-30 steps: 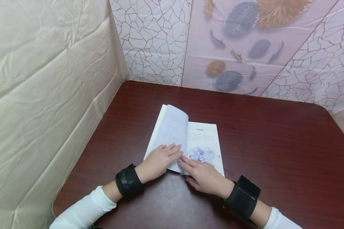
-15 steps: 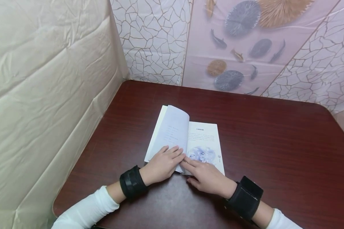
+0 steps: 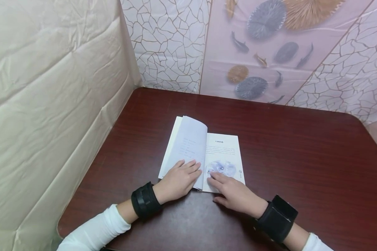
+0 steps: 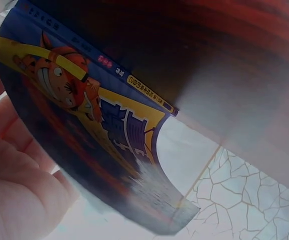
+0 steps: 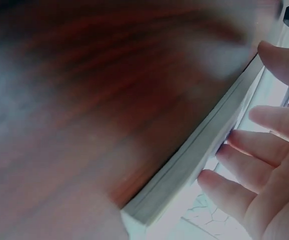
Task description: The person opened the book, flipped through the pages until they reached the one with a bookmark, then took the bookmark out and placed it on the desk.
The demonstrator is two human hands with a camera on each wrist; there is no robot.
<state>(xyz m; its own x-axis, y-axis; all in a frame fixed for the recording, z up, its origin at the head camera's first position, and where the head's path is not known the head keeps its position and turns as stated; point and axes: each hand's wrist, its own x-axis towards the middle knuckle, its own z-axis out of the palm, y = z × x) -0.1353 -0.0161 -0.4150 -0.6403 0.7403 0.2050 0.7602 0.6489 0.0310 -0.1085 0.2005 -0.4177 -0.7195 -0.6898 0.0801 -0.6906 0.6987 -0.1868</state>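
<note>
An open book (image 3: 191, 146) lies on the table. Its left leaves curve up from the gutter, and its right page (image 3: 226, 146) lies flat with a bluish picture. My left hand (image 3: 177, 179) rests on the lower part of the left page, fingers extended. In the left wrist view the raised cover (image 4: 67, 75) shows a cartoon face and a blue spine, with the left hand (image 4: 19, 180) on its page side. My right hand (image 3: 234, 191) rests with loosely bent fingers on the right page's lower part. The right wrist view shows its fingertips along the thick page block (image 5: 179, 175).
The dark red-brown table (image 3: 301, 167) extends around the book. A pale cloth wall (image 3: 59, 104) runs along the left side, and a patterned backdrop (image 3: 169, 45) stands behind the far edge. Black bands (image 3: 146, 200) are strapped round both wrists.
My right hand has slid from the gutter rightward onto the right page, away from the left hand. The left hand shifted slightly right at first, then stayed put on the left page.
</note>
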